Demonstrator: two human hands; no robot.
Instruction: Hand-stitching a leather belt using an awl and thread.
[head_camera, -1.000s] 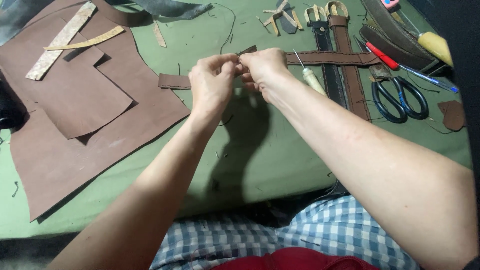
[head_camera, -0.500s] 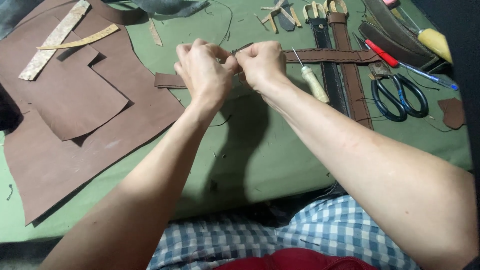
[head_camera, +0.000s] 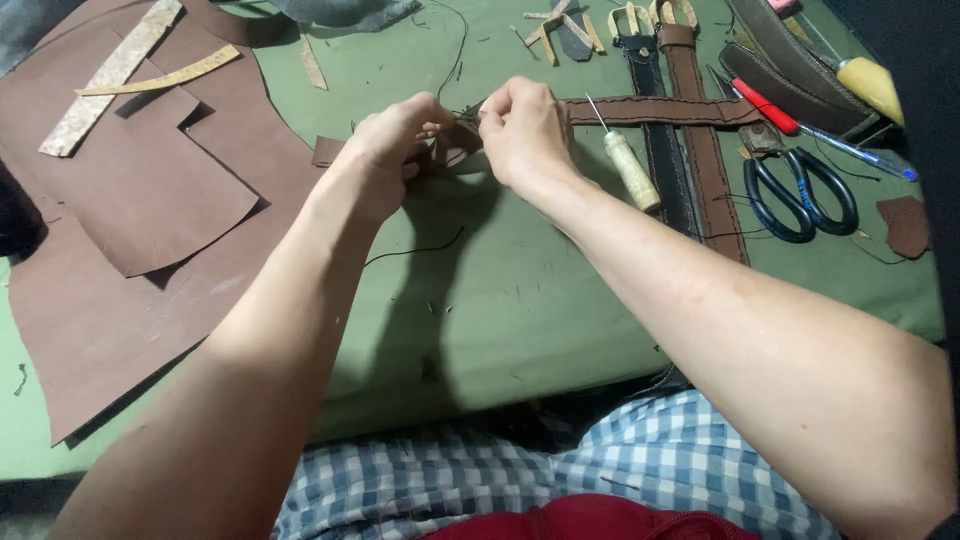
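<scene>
Pinching a brown stitched leather strap (head_camera: 640, 110), left hand (head_camera: 395, 150), right hand (head_camera: 525, 130), both grips closed

green table (head_camera: 520, 300): leather sheets (head_camera: 130, 200), scissors (head_camera: 800, 195), awl (head_camera: 630, 165).

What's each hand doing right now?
Left hand: closed, pinching the brown leather strap.
Right hand: closed, pinching the same strap.

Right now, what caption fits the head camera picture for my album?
Left hand and right hand pinch a brown leather strap over the green table, awl and scissors nearby.
</scene>
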